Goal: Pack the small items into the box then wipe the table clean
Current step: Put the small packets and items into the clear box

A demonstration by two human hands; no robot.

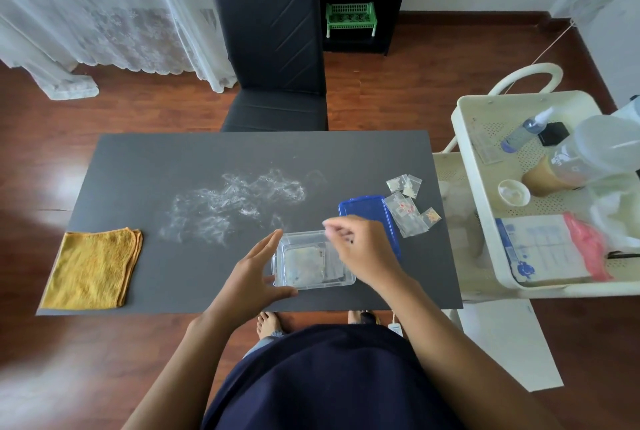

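A clear plastic box point(298, 238) sits near the front edge of the dark table point(145, 166), with small clear bags inside it. My left hand point(258, 272) grips the box's left side. My right hand point(360, 251) hovers over the box's right half, fingers pinched on a small clear bag. The blue lid point(369, 211) lies just right of the box. Several small plastic bags point(408, 204) with tiny items lie beyond the lid. A folded yellow cloth point(95, 268) rests at the table's front left. White smears point(232, 204) mark the table's middle.
A black chair point(273, 48) stands behind the table. A cream cart point(540, 194) at the right holds bottles, a small bowl, papers and a pink bag. Lace curtains hang at the back left, and a green basket sits on a dark shelf.
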